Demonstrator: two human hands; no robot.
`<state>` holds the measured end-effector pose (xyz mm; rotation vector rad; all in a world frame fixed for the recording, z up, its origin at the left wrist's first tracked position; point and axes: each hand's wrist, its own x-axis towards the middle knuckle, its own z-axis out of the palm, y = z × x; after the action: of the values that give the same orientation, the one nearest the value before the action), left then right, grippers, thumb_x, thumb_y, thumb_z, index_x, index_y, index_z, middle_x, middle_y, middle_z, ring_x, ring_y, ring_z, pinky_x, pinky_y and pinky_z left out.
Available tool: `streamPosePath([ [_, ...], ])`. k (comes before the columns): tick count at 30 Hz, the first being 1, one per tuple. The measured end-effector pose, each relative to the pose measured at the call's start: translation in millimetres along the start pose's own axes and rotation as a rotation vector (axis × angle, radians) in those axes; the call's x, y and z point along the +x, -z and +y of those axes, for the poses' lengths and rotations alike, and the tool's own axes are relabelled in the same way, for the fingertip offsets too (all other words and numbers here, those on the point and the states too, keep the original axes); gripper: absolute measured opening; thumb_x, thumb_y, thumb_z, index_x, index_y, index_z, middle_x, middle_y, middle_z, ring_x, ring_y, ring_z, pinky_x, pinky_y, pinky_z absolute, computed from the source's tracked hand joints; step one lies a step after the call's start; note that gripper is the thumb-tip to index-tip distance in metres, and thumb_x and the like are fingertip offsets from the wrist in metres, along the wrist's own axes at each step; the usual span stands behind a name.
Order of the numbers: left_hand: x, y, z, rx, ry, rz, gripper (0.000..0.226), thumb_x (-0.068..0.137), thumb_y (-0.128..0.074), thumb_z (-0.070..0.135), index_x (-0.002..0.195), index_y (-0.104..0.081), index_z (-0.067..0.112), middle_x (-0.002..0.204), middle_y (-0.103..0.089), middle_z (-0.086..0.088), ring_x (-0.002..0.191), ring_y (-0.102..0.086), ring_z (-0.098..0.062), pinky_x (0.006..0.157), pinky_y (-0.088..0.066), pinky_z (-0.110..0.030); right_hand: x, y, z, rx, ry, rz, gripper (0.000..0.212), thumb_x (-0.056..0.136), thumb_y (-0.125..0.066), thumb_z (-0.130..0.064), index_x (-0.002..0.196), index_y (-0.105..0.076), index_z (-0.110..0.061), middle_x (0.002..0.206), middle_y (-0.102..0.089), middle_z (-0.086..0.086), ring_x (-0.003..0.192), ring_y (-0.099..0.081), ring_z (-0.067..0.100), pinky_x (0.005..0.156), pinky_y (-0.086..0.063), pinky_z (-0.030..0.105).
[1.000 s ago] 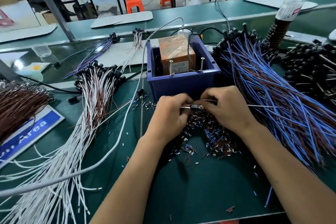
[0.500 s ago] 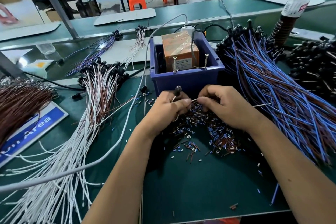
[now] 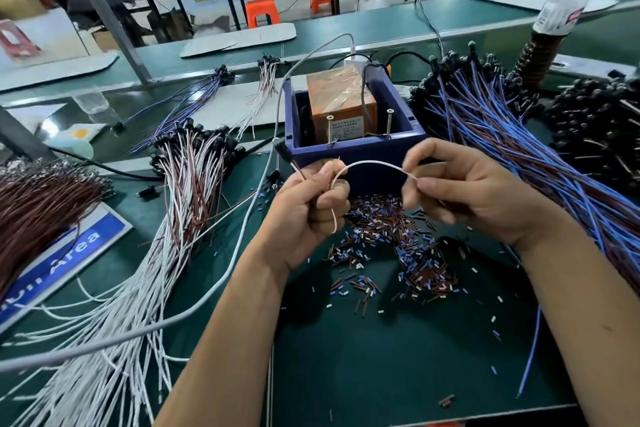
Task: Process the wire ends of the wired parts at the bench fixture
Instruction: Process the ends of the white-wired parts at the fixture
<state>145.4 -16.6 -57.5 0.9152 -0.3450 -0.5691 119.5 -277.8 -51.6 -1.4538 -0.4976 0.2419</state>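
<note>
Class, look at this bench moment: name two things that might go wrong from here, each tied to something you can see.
1. The white wire arches between the left hand and right hand; pulled harder, it may kink.
2. Cut sleeve bits litter the mat under both hands; a dropped wire could get lost among them.

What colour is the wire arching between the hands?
White, thin insulated wire; head view shows it.
</note>
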Motion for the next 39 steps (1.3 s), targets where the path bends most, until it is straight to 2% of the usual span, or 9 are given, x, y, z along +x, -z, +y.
streamPosePath([
  [8,-0.2,1.9,-2.2,0.146,-0.086,0.008,0.016,0.1,-0.056,0.011,0.085,-0.057,0.015,0.08,-0.067,-0.009,0.046,-0.023,-0.002,0.041,-0.028,-0.011,-9.9,10.6,-1.6,0.463,0.127,-0.15,0.038,0.101,-0.06,-0.026,0.136,-0.068,-0.012,0.135,-0.069,0.012,0.073,-0.072,0.011,0.048,-0.052,0.011],
  [11,-1.0,-0.5,-2.8,0.302,-0.168,0.037,0.018,0.095,-0.069,0.012,0.08,-0.065,0.021,0.098,-0.071,-0.01,0.048,-0.03,-0.003,0.043,-0.029,-0.015,-8.3,4.9,-1.0,0.329,0.132,0.012,0.038,0.089,-0.076,-0.039,0.122,-0.077,-0.019,0.121,-0.076,0.005,0.064,-0.069,0.009,0.04,-0.044,0.012],
  [14,-2.8,-6.6,-0.8,0.369,-0.216,0.034,0.013,0.087,-0.074,0.018,0.077,-0.07,0.024,0.111,-0.069,-0.007,0.051,-0.036,-0.001,0.044,-0.028,-0.015,-7.5,1.4,-1.8,0.268,0.075,0.065,0.032,0.092,-0.068,-0.048,0.104,-0.08,-0.021,0.098,-0.081,0.005,0.056,-0.069,0.013,0.039,-0.041,0.013],
  [20,-3.7,-13.3,-3.4,0.295,-0.182,-0.033,0.017,0.098,-0.061,0.009,0.082,-0.06,0.011,0.139,-0.064,-0.016,0.047,-0.026,-0.001,0.04,-0.017,-0.018,-3.5,-11.6,3.1,0.132,-0.232,-0.304,0.039,0.1,-0.064,-0.043,0.1,-0.076,-0.006,0.081,-0.076,0.019,0.048,-0.067,0.016,0.034,-0.039,0.014],
  [24,-1.5,-21.3,-15.2,0.237,-0.109,-0.038,0.015,0.097,-0.064,0.006,0.083,-0.064,0.005,0.128,-0.069,-0.02,0.054,-0.06,-0.002,0.046,-0.045,-0.014,7.4,-33.3,12.2,0.007,-0.38,-0.437,0.037,0.103,-0.056,-0.038,0.103,-0.077,-0.007,0.084,-0.076,0.021,0.046,-0.064,0.012,0.033,-0.039,0.015],
  [27,4.9,-27.8,-25.4,0.28,-0.132,0.149,0.012,0.087,-0.073,0.016,0.085,-0.075,0.004,0.098,-0.077,-0.017,0.062,-0.069,-0.011,0.053,-0.052,-0.02,7.7,-35.5,11.4,0.006,-0.396,-0.361,0.037,0.102,-0.056,-0.038,0.107,-0.078,-0.008,0.081,-0.075,0.022,0.038,-0.056,0.009,0.03,-0.036,0.015],
  [32,11.7,-21.4,-26.5,0.308,-0.137,0.189,0.028,0.09,-0.072,0.025,0.096,-0.075,-0.003,0.053,-0.06,0.009,0.04,-0.034,-0.001,0.039,-0.029,-0.013,12.1,-23.7,8.7,0.087,-0.245,0.169,0.041,0.097,-0.057,-0.05,0.087,-0.074,-0.014,0.066,-0.064,0.016,0.035,-0.042,0.01,0.034,-0.014,0.019],
  [34,12.3,-18.5,-26.1,0.314,-0.122,0.14,0.023,0.095,-0.069,0.022,0.093,-0.075,0.0,0.057,-0.063,0.008,0.041,-0.03,0.001,0.039,-0.026,-0.011,16.6,-24.4,12.1,0.127,-0.196,0.3,0.042,0.098,-0.052,-0.05,0.094,-0.072,-0.013,0.067,-0.062,0.011,0.04,-0.041,0.013,0.04,-0.013,0.026],
  [39,12.4,-20.5,-30.2,0.337,-0.031,0.07,0.019,0.095,-0.068,0.021,0.083,-0.079,0.013,0.085,-0.077,-0.008,0.047,-0.028,-0.003,0.04,-0.025,-0.014,20.1,-38.0,20.3,0.089,-0.111,0.297,0.025,0.097,-0.06,-0.04,0.095,-0.073,-0.019,0.061,-0.056,-0.001,0.043,-0.038,0.008,0.038,-0.024,0.02],
])
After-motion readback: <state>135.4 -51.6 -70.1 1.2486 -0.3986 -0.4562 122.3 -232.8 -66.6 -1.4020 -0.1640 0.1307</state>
